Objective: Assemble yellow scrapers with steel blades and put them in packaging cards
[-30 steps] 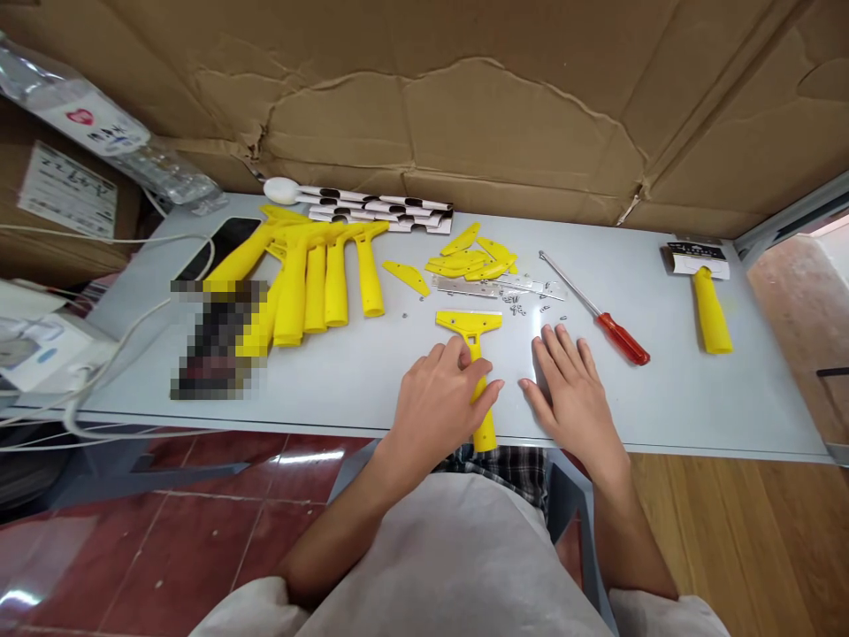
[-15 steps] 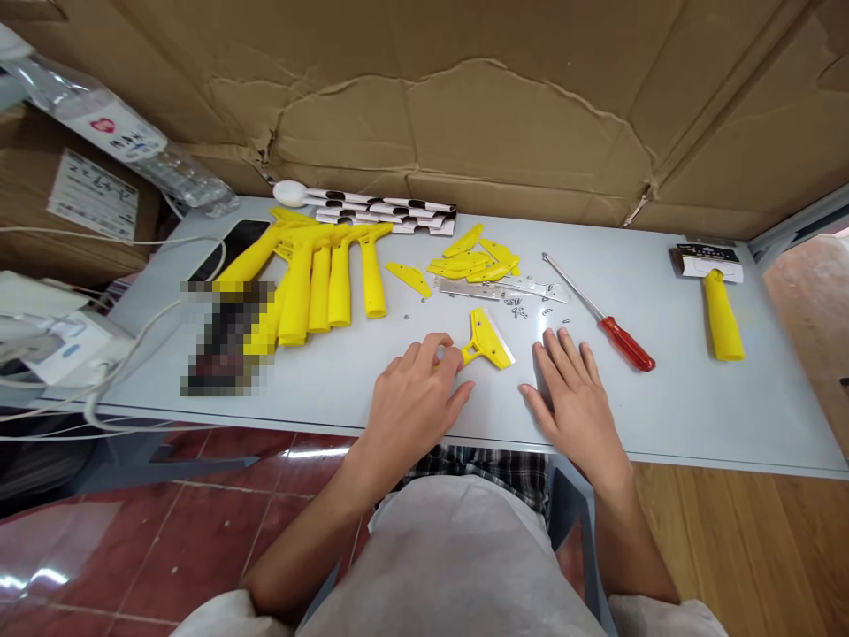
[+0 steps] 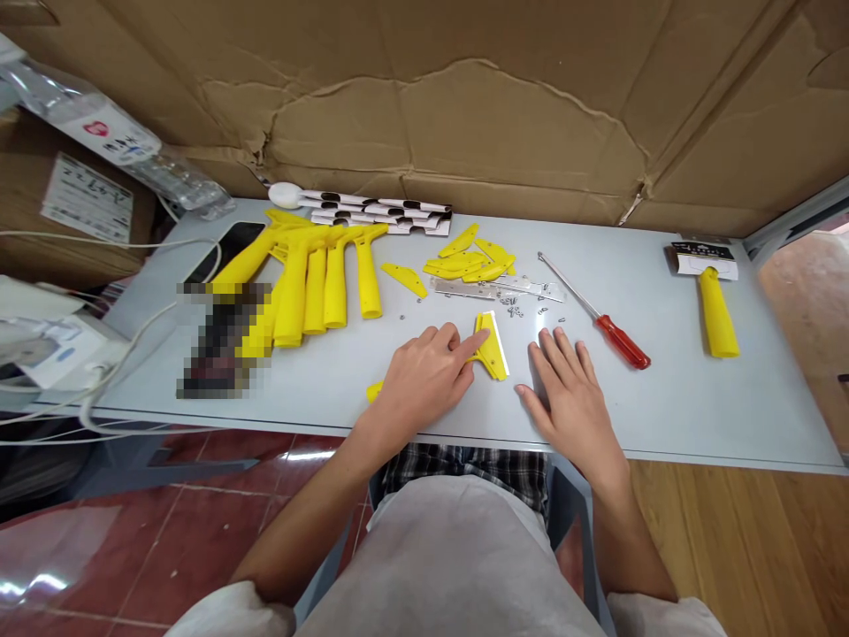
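A yellow scraper (image 3: 492, 356) with a pale blade along its right edge lies in front of me. My left hand (image 3: 428, 376) covers most of its handle, with the fingers curled over it and the index fingertip on the scraper's head. The handle's end pokes out left of the wrist. To the right, my right hand (image 3: 571, 391) rests flat on the table with its fingers spread, holding nothing. Beyond both hands lie loose yellow cover plates (image 3: 457, 264), metal blade strips (image 3: 464, 289) and several small screws (image 3: 512, 306).
Several yellow scraper handles (image 3: 335, 287) sit at the left. A red screwdriver (image 3: 622, 341) lies right of my right hand, and a carded yellow scraper (image 3: 718, 314) farther right. Folded cards (image 3: 381, 212) lie before a cardboard wall (image 3: 517, 133). White cables (image 3: 126, 372) cross the left edge.
The scraper has turned so its blade stands more upright. My left index finger has stretched onto its head, and the handle's end now shows left of my wrist. The right hand stays put.
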{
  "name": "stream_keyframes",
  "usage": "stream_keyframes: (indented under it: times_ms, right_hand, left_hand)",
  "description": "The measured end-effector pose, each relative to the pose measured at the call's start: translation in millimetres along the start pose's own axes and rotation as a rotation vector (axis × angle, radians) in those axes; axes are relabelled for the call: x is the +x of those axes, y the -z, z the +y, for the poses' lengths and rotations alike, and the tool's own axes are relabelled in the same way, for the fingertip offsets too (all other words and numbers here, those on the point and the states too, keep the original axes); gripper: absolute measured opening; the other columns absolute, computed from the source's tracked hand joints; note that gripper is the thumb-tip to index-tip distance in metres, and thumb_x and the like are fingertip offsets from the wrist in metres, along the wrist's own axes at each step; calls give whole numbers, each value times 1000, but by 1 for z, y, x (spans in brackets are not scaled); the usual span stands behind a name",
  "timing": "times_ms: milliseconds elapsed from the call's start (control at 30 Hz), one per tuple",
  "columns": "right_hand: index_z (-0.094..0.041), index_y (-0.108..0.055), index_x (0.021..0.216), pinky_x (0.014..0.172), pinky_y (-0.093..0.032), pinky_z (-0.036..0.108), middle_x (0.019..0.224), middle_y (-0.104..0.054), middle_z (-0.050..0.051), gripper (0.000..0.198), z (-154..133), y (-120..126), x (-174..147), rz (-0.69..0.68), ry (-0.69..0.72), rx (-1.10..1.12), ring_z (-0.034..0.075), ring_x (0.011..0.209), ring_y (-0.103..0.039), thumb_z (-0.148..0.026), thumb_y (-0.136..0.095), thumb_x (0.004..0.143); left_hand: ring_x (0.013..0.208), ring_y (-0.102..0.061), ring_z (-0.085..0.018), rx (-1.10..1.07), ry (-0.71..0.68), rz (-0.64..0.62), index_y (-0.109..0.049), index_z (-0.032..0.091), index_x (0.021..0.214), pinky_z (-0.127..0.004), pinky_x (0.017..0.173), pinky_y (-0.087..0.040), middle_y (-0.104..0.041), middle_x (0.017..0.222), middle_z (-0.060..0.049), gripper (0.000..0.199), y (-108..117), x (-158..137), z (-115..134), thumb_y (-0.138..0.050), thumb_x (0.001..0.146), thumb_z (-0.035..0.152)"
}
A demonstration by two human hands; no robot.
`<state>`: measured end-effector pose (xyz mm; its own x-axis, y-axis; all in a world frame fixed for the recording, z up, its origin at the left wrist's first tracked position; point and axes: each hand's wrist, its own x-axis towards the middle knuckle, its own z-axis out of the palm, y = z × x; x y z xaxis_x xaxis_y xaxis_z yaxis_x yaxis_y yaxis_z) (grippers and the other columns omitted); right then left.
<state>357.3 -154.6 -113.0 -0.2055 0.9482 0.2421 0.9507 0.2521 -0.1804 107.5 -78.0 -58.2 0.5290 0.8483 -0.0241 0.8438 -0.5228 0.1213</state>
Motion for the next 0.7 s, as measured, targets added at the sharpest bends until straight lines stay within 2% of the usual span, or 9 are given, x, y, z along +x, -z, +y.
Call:
stream_keyframes:
  times_ms: [500,700]
  right_hand:
    - [-17,-55,169,146,-35,66,183,-33,7,67,0,0,-1,-17,-17,25,32,177,-33,-55,-44,115]
    - [-16,-56,168,145,-36,66,182,-35,8,67,-1,0,0,-12,-10,5,33,176,-34,-54,-45,115]
  left_hand:
    - [100,-71,-31,43,32,-35,-64,25,159,-38,71,-56,-73,115,-13,56,2,3,2,-53,104,22]
    - [102,-73,-31,-33,83,-21,-62,25,163,-37,75,-58,-73,118,-13,64,1,3,-7,-53,101,17]
